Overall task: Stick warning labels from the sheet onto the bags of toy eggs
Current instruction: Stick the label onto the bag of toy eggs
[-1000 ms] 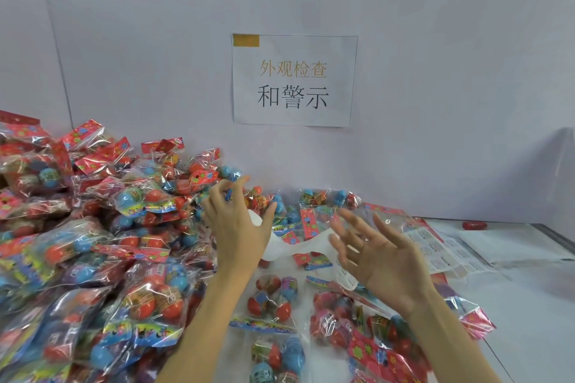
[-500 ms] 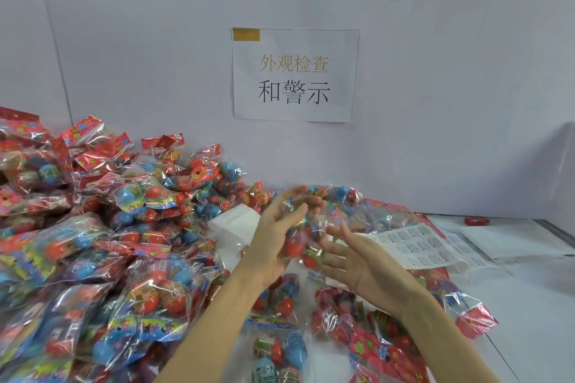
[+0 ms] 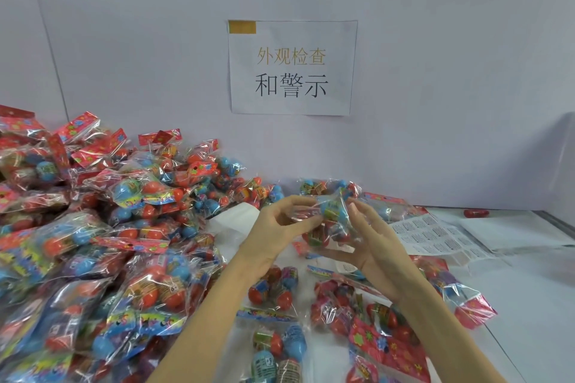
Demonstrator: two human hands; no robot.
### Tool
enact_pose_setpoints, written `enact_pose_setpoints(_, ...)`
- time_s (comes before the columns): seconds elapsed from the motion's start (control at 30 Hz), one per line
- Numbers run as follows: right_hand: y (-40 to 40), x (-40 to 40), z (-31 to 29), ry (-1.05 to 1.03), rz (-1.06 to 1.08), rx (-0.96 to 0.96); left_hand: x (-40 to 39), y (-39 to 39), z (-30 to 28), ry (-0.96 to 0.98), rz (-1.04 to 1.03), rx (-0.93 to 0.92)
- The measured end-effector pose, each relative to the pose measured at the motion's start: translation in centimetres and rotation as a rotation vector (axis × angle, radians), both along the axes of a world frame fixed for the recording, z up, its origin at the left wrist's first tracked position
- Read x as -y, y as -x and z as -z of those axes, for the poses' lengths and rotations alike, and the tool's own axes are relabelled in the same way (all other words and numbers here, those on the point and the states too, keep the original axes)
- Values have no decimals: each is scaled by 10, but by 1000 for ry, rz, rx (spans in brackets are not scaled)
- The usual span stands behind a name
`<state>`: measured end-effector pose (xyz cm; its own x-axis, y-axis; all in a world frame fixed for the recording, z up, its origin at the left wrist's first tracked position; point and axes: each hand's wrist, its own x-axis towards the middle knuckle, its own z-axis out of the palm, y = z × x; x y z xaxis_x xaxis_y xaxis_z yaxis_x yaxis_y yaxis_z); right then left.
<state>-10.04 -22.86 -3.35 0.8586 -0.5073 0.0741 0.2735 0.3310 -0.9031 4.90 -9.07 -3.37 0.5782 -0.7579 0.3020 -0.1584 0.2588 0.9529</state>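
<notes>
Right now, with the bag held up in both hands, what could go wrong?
The crinkly clear bag of toy eggs, pinched by the left hand and right hand, may wrinkle under a label. The white label sheet overlaps other bags, so peeling may drag it. The heaped pile of bagged eggs could slide into the workspace.

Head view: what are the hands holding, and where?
A clear plastic bag of toy eggs: left hand pinches its left edge, right hand cradles its right side and underside.

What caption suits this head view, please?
Both hands, left hand and right hand, hold a bag of toy eggs.
</notes>
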Motion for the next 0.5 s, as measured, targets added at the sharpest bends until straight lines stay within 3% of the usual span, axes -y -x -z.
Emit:
enact_pose_setpoints(0.13,3,-1,-2,101,-19,-47,-2,-1,-2,-52,45,41)
enact_pose_setpoints(0.3,5,5,-2,-156,-74,7,2,2,-2,50,-2,-170)
enact_pose_setpoints(0.5,4,7,-4,-152,-9,-25,2,7,-6,99,-119,-230)
